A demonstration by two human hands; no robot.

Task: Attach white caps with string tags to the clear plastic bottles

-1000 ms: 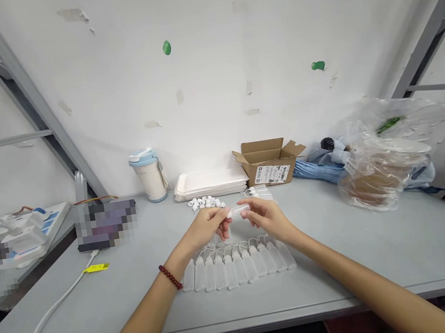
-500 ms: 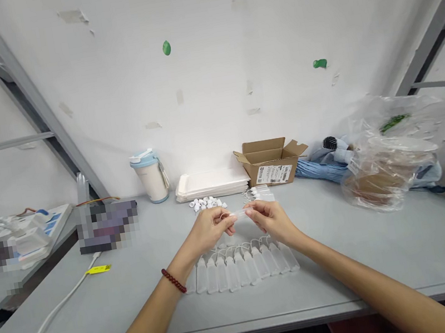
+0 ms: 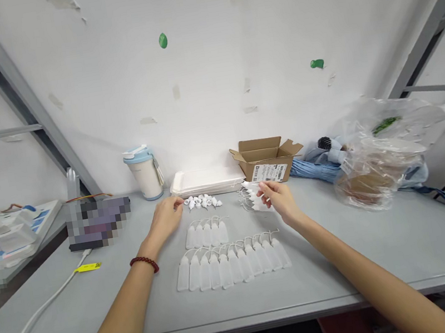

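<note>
Two rows of small translucent squeeze bottles lie on the grey table: a long front row (image 3: pixel 232 264) and a shorter back row (image 3: pixel 206 232). My left hand (image 3: pixel 167 216) reaches toward a cluster of small white caps (image 3: pixel 204 201), fingertips pinched at its left end. My right hand (image 3: pixel 277 198) holds a translucent bottle (image 3: pixel 252 191) beside a small pile of loose bottles (image 3: pixel 249 204) in front of the cardboard box. A red bead bracelet (image 3: pixel 144 263) is on my left wrist.
At the back stand a blue-lidded cup (image 3: pixel 143 173), a stack of white trays (image 3: pixel 206 181), an open cardboard box (image 3: pixel 266 159), blue cloth (image 3: pixel 315 166) and clear plastic bags (image 3: pixel 382 158). A white cable with a yellow tag (image 3: pixel 87 266) crosses the left side.
My hands, which together held one bottle over the rows, have parted: the left went to the caps, the right to the loose bottles. The back row is now in view.
</note>
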